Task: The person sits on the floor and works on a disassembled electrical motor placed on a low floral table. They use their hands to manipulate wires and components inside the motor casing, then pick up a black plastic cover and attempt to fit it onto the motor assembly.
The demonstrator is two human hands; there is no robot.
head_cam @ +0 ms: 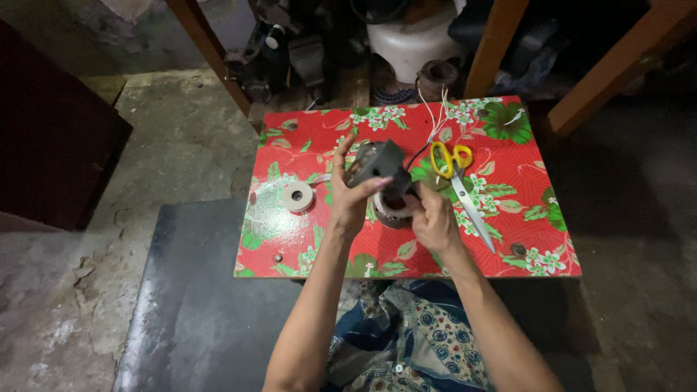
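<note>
Nearest, patterned blue cloth [406, 334] covers the lap below the glossy red floral board [523, 239]. Over its middle, the left hand [348, 199] wraps a dark, blocky motor part [379, 163], fingers curled around it; the right hand [434, 221] pinches its coiled underside [392, 210]. A pale tape roll [298, 197] lies left, yellow-handled scissors [454, 181] right, with bare board beyond them toward the edges. White wires [434, 116] trail off the far edge.

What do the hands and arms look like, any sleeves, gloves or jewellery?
Both arms are bare to above the elbow: no sleeves or gloves in view. The left hand and right hand show no rings, watch or bangles that I can make out. Painted nails show on the left hand. Below them lies blue patterned clothing.
</note>
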